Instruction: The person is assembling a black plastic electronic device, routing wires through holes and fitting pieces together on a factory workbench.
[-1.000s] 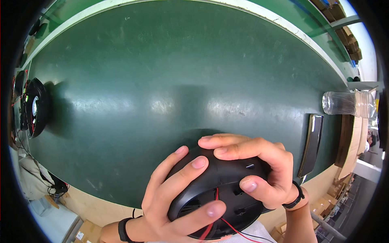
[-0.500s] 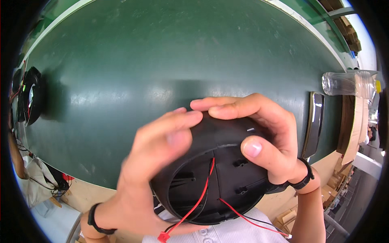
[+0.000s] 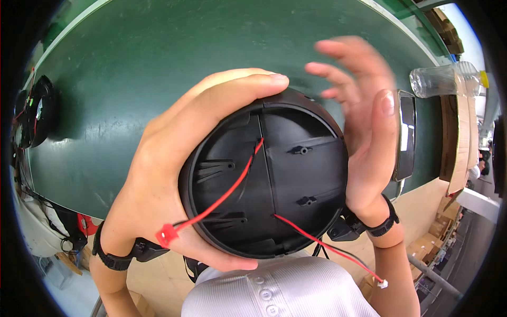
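Note:
A round black plastic housing (image 3: 288, 169) is held up in front of my chest, its hollow inside facing me. Screw posts and ribs show within, and a seam runs down its middle. Two red-and-black wire pairs come out along that seam: one ends in a red connector (image 3: 167, 235) at the lower left, the other in a small white connector (image 3: 382, 283) at the lower right. My left hand (image 3: 174, 142) wraps the left side, fingers over the top and thumb underneath. My right hand (image 3: 367, 116) is lifted at the right side, fingers spread and blurred, its palm edge beside the rim.
A green work table (image 3: 185, 42) spreads behind the housing. On its right lie a dark phone-like slab (image 3: 405, 137) and a clear bottle with a yellow cap (image 3: 438, 81), near a cardboard box (image 3: 462, 142). Another black round part (image 3: 45, 111) with wires stands at the far left.
The housing has risen and turned so its inside faces me more fully. My left hand has closed around its side. My right hand has let go of the top, fingers opening away.

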